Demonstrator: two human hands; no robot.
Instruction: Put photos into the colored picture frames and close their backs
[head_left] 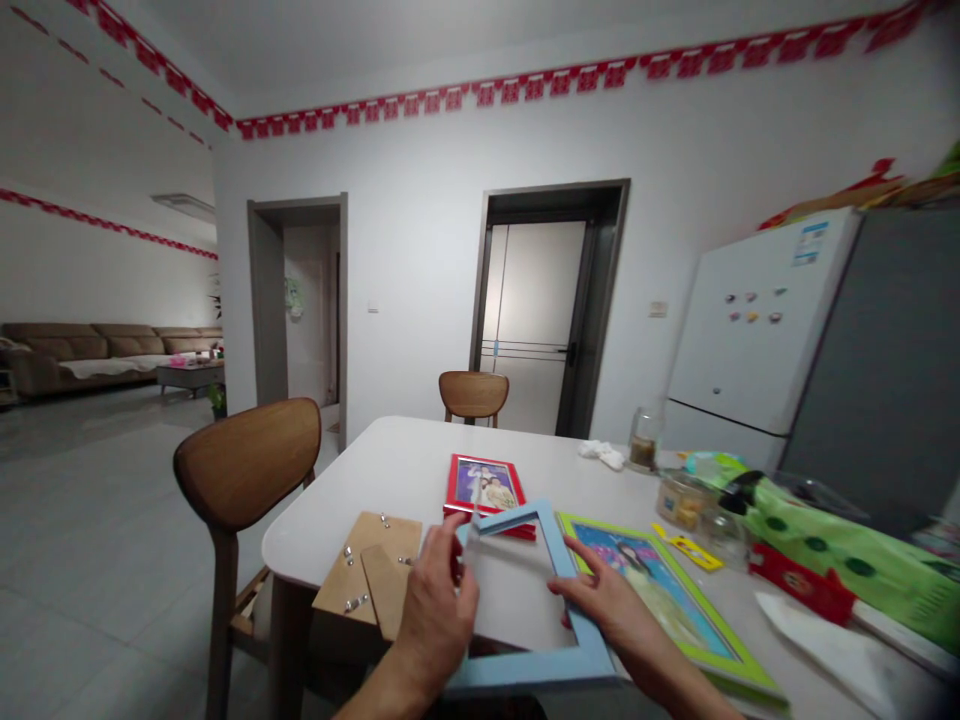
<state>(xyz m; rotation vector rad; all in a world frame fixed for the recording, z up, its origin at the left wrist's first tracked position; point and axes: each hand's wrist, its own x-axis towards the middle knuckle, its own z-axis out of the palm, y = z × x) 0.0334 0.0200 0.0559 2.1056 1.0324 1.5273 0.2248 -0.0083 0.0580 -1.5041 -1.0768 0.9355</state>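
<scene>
The left hand (439,610) pinches a light-blue rectangular picture frame (529,672), fingers closed on its left side. The right hand (604,600) lies against its inner right edge, though whether it grips is unclear. The tilted frame hangs over a white bench (405,450), beside a brown hardboard backing with metal clips (367,550). Handling the frame looks like the step in hand, and the next move calls for a steady hold.

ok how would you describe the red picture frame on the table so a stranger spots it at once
On the white table, look past the raised light blue frame. Just beyond it lies a small red picture frame holding a photo, unlike the larger lime green frame to its right.
</scene>
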